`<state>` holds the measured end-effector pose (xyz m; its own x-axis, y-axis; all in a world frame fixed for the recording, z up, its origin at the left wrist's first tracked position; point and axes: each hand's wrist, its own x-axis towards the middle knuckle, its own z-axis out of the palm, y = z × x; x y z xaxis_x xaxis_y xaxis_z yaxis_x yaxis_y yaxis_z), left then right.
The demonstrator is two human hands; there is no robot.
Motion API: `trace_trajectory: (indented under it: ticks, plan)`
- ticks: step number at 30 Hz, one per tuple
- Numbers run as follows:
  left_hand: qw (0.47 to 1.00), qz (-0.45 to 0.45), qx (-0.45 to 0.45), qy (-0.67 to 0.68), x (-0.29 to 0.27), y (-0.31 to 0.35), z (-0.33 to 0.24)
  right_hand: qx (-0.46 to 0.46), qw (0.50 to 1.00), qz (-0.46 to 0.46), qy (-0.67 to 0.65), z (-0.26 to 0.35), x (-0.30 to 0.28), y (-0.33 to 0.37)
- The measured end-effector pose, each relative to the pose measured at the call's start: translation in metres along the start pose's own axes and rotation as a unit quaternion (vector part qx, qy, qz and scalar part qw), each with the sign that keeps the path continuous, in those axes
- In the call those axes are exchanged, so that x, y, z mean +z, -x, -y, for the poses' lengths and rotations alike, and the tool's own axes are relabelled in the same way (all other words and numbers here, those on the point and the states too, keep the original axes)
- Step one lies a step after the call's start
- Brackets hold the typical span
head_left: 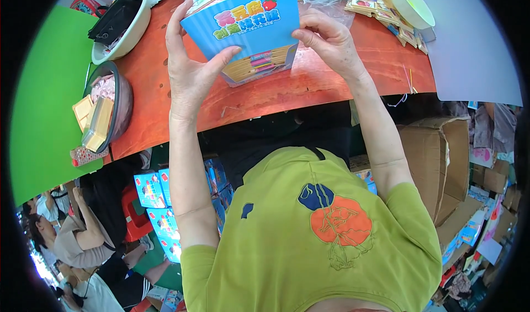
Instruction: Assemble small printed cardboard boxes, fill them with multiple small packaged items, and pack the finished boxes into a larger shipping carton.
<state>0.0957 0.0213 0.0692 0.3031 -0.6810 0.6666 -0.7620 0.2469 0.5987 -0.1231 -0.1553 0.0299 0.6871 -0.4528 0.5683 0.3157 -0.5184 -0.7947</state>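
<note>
Between my two hands a blue cardboard box [248, 39] is held up over the red table [265, 105], tilted. Colourful lettering and a strawberry picture decorate its front. Through a see-through window at its lower part show thin tan sticks and a pink-purple bundle. My left hand [190, 66] grips the left side, thumb on the front face and fingers along the upper left edge. At the right edge, my right hand [331, 41] pinches the box with thumb and bent fingers. The box hides part of what lies behind it.
On the left stand a white basin [144, 22] with a black bag and a dark basin [128, 105] with pink pieces and flat tan packs. Small packets [367, 3] and a pale bowl [413, 6] lie back right. Below are an open carton [425, 163], stacked blue boxes [152, 190] and people.
</note>
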Motion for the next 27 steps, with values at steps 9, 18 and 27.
trace_trajectory:
  ticks: [9,18,27]
  plan:
    - [1.000,-0.008,0.003,-0.007,0.001,0.002,0.003,-0.051,0.996,0.012,0.068,0.003,-0.002,-0.007]
    - [1.000,-0.012,0.006,-0.025,0.002,0.002,0.006,0.045,0.997,0.046,0.040,0.001,-0.001,0.000]
    - [1.000,-0.004,-0.004,-0.008,-0.001,0.003,0.007,-0.069,0.981,0.053,0.175,0.012,-0.007,-0.009]
